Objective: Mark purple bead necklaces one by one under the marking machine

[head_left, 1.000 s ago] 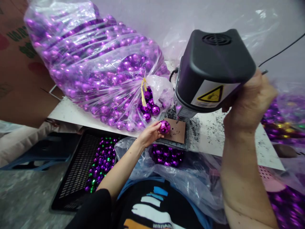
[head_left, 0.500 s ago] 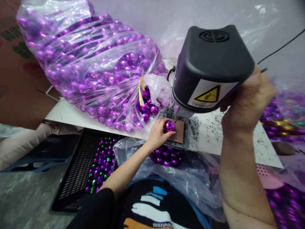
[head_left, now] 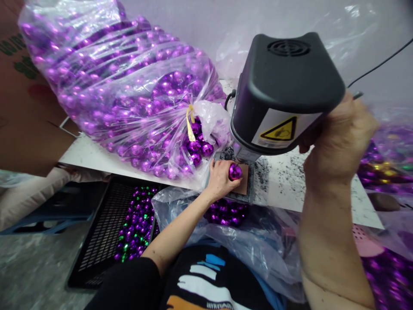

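Observation:
My left hand (head_left: 222,176) pinches a shiny purple faceted ball (head_left: 235,172) between thumb and fingers. The ball sits over a brown board (head_left: 244,184) on the metal base of a black bench drill press (head_left: 290,82), right under its lower end. Whether the drill bit touches the ball is too small to tell. My right hand (head_left: 342,129) is closed around the press's lever (head_left: 358,95) at the right of the housing; its fingertips are partly hidden behind the housing. A yellow warning label (head_left: 278,129) faces me on the press.
A big tied clear bag (head_left: 129,86) of purple balls lies on the white table (head_left: 280,189), left of the press. Dark shavings speckle the tabletop. Below stand a black crate (head_left: 97,241) with purple and green beads and an open plastic bag (head_left: 258,241). Another person's sleeve (head_left: 32,193) shows at left.
My left hand has moved slightly right with the purple ball, bringing it beneath the drill's lower end. My right hand stays on the lever and has shifted slightly.

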Tool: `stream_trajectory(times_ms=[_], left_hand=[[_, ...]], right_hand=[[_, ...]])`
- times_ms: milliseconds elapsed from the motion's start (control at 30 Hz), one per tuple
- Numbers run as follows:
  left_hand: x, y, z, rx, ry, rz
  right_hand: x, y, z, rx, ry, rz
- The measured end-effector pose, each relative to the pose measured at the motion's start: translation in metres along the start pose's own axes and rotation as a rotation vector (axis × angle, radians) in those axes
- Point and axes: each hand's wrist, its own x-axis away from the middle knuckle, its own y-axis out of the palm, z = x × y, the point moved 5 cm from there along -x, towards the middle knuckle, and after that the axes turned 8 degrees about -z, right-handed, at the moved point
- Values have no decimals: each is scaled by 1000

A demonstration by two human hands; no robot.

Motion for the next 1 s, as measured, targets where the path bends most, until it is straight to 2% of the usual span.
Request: stream_trajectory(times_ms=[200, 300, 467, 567, 767, 1000], left_hand=[[-1, -3, 1, -9, -10, -5], [0, -2, 1, 3, -13, 5], [0, -1, 1, 14, -15, 13], [0, 0, 0, 21, -19, 12], [1, 1, -1, 20, -14, 30], [2, 3, -2, 13, -39, 16]], right_hand=[[11, -6, -9, 32, -6, -56], [38, -13, -17, 69, -28, -65], [87, -18, -13, 280, 80, -122], [99, -13, -8, 310, -14, -105], [104, -3, 6, 255, -250, 31], [107, 0, 18, 269, -370, 144]])
